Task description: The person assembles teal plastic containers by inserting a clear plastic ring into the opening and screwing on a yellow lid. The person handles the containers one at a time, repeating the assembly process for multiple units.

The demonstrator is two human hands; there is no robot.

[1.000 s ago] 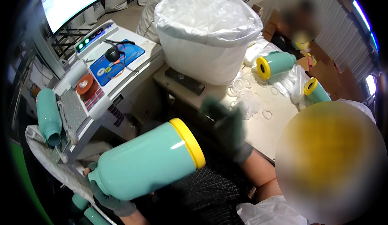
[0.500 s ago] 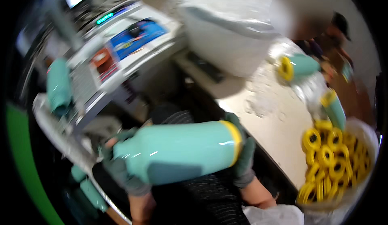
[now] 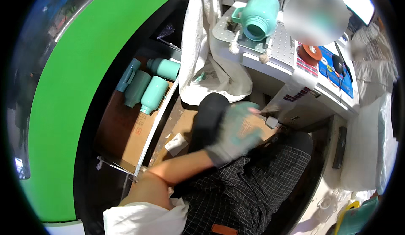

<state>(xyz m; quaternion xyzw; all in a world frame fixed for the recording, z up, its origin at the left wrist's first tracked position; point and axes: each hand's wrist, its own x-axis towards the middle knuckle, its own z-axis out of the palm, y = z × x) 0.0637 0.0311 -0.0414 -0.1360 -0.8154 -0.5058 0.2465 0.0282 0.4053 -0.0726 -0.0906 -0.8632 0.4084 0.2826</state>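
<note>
Left hand (image 3: 236,135) gloved, blurred, fingers spread and released, holding nothing | right hand out of view | teal bottles (image 3: 147,85) lay in a cardboard box (image 3: 122,138) well left of the fingers | teal jug (image 3: 259,9) on the counter (image 3: 287,62) above them

Three teal bottles (image 3: 148,85) in cardboard box (image 3: 126,133); one teal jug (image 3: 258,15) on machine; one gloved hand (image 3: 236,131).

Even, bright indoor light; black fisheye vignette rings the frame. The grey knitted work glove (image 3: 234,134) at centre is motion-blurred. Glare whitens the screen at one o'clock.
</note>
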